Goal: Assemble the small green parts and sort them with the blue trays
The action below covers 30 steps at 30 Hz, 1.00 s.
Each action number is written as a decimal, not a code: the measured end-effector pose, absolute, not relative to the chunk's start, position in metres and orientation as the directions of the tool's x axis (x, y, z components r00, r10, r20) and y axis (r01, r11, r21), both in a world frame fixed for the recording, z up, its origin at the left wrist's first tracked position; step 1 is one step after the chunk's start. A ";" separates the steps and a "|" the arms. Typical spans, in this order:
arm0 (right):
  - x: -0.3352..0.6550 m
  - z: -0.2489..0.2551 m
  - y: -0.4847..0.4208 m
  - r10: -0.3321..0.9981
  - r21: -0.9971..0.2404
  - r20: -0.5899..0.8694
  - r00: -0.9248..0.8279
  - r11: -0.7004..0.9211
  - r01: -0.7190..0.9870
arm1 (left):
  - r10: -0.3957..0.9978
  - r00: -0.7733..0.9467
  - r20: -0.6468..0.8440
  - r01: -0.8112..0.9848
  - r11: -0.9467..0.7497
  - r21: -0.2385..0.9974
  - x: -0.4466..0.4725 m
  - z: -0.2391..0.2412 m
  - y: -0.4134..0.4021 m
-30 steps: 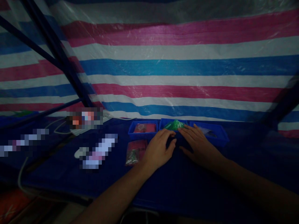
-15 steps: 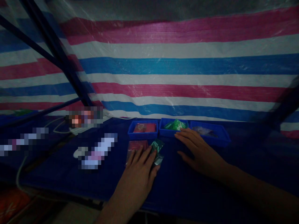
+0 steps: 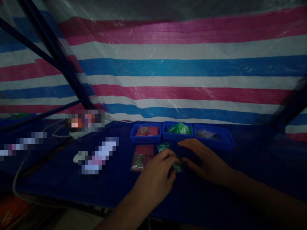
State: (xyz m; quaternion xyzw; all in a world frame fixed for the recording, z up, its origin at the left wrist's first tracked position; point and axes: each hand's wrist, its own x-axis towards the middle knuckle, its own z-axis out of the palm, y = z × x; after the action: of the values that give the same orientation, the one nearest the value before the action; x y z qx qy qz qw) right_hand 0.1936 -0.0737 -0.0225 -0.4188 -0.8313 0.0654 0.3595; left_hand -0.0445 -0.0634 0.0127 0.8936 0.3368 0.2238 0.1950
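Observation:
My left hand (image 3: 157,174) is over the table with its fingers curled down onto a shiny dark green packet (image 3: 164,146). Part of that packet shows above the knuckles, more by the fingertips; the hand covers the rest. My right hand (image 3: 206,161) hovers just to its right, thumb and fingers apart, holding nothing. Left of my left hand lies a red packet (image 3: 145,150) in clear wrapping. Behind the hands stand three blue trays: one with red packets (image 3: 147,131), one with bright green packets (image 3: 181,128), one with clear bags (image 3: 206,134).
The blue tabletop (image 3: 115,188) carries a white mouse-like object (image 3: 78,158) and a blurred-out item (image 3: 100,156) to the left. A pale cable (image 3: 15,182) hangs over the left side. Dark metal poles (image 3: 62,67) and a striped plastic sheet (image 3: 179,67) stand behind.
My left hand has slid right off the red packet, its flat fingers now curled on the green one. My right hand has drawn back slightly from the middle tray.

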 end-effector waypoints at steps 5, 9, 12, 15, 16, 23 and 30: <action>0.196 -0.024 -0.070 0.882 -0.780 0.441 -0.165 0.468 0.415 | 0.660 0.647 0.382 0.369 -0.709 0.601 -0.025 0.035 -0.036; 0.195 -0.022 -0.066 0.938 -0.919 0.346 -0.013 0.341 0.197 | 0.682 0.582 0.443 0.234 -0.662 0.712 -0.005 0.035 -0.015; 0.195 -0.021 -0.062 0.944 -0.944 0.320 0.084 0.310 0.112 | 0.676 0.564 0.474 0.065 -0.609 0.791 0.007 0.020 -0.004; 0.196 -0.024 -0.060 0.942 -0.946 0.318 0.107 0.308 0.102 | 0.703 0.537 0.466 0.050 -0.579 0.814 0.011 0.004 0.000; 0.197 -0.025 -0.059 0.942 -0.945 0.319 0.103 0.308 0.107 | 0.705 0.536 0.464 0.059 -0.579 0.813 0.010 0.001 0.000; 0.198 -0.026 -0.059 0.941 -0.937 0.325 0.090 0.308 0.165 | 0.694 0.553 0.460 0.028 -0.567 0.823 0.006 -0.005 0.002; 0.198 -0.024 -0.058 0.942 -0.944 0.317 0.108 0.303 0.127 | 0.722 0.549 0.421 0.040 -0.526 0.850 0.009 -0.008 0.004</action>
State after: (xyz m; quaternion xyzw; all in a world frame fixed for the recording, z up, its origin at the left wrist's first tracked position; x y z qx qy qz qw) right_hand 0.1984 -0.0580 -0.0239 -0.4720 -0.5663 0.3543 0.5753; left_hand 0.0089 0.0037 -0.0075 0.7733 0.2466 0.4061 0.4199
